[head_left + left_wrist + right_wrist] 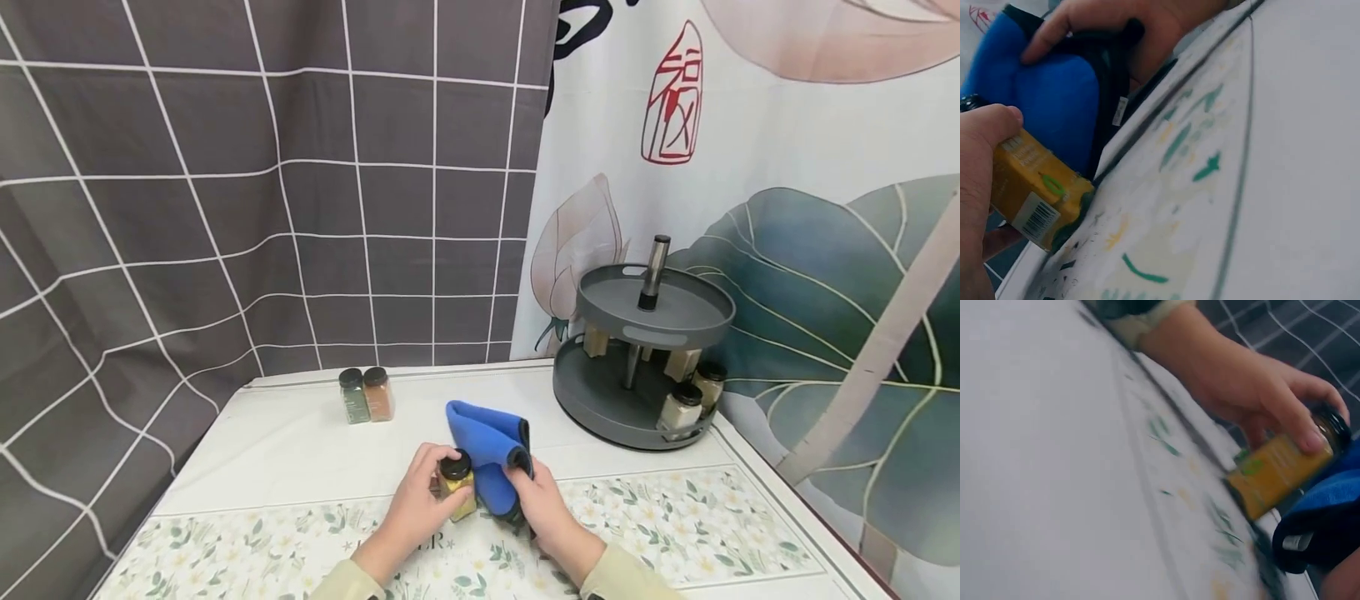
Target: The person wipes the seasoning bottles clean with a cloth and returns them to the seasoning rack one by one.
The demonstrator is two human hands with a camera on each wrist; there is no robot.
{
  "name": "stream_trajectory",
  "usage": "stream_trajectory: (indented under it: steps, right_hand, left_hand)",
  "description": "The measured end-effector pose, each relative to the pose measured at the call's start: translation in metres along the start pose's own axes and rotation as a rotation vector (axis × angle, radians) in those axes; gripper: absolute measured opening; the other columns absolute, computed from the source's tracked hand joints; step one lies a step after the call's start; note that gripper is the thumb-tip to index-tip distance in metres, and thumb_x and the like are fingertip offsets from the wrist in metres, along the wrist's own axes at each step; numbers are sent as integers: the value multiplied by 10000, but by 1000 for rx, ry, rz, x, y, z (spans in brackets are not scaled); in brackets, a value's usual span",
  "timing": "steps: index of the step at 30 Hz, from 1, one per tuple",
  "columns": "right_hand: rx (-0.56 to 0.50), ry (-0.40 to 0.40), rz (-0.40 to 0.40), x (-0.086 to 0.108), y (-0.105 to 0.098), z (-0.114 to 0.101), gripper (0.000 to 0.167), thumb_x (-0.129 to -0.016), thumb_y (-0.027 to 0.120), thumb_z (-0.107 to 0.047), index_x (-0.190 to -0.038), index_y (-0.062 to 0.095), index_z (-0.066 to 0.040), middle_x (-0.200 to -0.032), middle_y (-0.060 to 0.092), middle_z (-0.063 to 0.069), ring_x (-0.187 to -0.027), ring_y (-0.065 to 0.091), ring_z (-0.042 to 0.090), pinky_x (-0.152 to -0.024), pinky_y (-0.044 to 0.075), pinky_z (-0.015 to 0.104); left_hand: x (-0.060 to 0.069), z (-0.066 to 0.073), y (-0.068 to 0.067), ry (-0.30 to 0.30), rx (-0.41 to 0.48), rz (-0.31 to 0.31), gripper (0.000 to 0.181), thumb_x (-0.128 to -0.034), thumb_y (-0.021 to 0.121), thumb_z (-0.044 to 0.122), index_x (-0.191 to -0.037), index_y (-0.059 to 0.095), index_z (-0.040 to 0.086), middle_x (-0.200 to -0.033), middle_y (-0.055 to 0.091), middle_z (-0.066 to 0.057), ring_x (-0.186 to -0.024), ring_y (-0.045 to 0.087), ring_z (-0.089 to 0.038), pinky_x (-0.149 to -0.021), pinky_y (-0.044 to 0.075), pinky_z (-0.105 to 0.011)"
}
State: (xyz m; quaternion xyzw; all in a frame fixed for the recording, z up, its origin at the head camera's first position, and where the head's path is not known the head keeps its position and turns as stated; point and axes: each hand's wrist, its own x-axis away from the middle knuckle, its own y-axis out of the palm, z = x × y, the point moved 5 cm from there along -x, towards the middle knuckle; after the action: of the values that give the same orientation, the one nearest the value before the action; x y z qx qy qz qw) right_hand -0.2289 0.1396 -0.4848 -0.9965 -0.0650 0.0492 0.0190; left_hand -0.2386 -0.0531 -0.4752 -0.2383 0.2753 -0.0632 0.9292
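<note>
My left hand (420,502) grips a small square spice jar (458,493) with yellow contents and a black lid. In the left wrist view the jar (1041,187) shows a white barcode label and leans at a slant. My right hand (546,508) holds a folded blue cloth (487,442) with black edging, pinched along its edge. The cloth lies right beside the jar; in the right wrist view the jar (1282,472) and the blue cloth (1335,490) are close together, and whether they touch is hard to tell.
Two spice jars, one green (354,398) and one orange-brown (378,396), stand side by side at the back left. A dark grey two-tier turntable (592,400) stands at the back right with several jars on its lower tier. A floral runner (675,517) crosses the white table.
</note>
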Motion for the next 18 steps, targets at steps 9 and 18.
stream_trajectory:
  steps: [9, 18]
  right_hand:
    - [34, -118, -10, 15, 9, 6, 516, -1061, 483, -182, -1487, 368, 87, -1480, 448, 308, -1379, 415, 484, -1122, 322, 635]
    - [103, -149, 34, 14, 9, 5, 433, -1016, 529, -66, -1419, 468, 77, -1393, 553, 274, -1327, 494, 458, -1100, 376, 608]
  left_hand:
    - [13, -7, 8, 14, -10, -45, 584, -834, 829, 124, -1286, 472, 222, -1245, 451, 50, -1097, 573, -159, -775, 556, -286]
    - [13, -9, 4, 54, -13, -58, 601, -836, 756, 54, -1328, 462, 234, -1262, 455, 91, -1064, 541, -96, -809, 560, -293]
